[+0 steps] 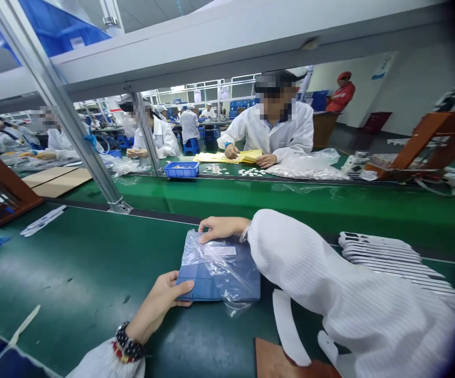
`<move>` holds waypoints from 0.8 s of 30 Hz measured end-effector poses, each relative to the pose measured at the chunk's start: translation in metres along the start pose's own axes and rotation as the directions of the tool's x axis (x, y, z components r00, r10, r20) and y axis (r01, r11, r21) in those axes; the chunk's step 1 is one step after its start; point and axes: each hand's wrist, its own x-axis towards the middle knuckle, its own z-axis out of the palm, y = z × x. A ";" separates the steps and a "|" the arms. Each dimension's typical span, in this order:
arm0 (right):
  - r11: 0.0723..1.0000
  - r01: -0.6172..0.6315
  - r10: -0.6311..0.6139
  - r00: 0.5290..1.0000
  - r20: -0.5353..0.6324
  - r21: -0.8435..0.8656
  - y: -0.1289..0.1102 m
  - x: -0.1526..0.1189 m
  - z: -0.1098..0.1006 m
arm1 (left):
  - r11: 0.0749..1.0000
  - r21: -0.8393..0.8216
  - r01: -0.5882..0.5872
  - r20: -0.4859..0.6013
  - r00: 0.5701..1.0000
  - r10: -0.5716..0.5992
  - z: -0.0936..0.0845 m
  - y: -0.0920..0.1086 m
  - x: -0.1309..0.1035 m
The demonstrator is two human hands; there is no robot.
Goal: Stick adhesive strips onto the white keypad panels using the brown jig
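A flat stack of dark blue pieces (239, 273), partly covered by a clear plastic bag with a small white label (220, 251), lies on the green work surface in front of me. My left hand (169, 292) grips its near left corner, thumb on top and fingers underneath. At the far left edge my right hand (221, 228) rests over the plastic, thumb and fingers curled on the edge. Whether the stack is inside the bag or beneath it I cannot tell. My right sleeve hides part of the stack's right side.
White slotted plates (393, 257) are stacked at the right. Curved white strips (288, 325) lie near a brown board (275, 359). A pale plastic knife-like tool (26, 325) is at left. Beyond the green belt, a co-worker (270, 123) handles yellow sheets near a blue bin (181, 169).
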 end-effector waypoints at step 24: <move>0.997 0.016 -0.038 0.954 -0.297 -0.075 -0.033 -0.034 0.114 | 0.993 0.065 0.095 0.152 0.983 -0.104 -0.012 0.012 0.011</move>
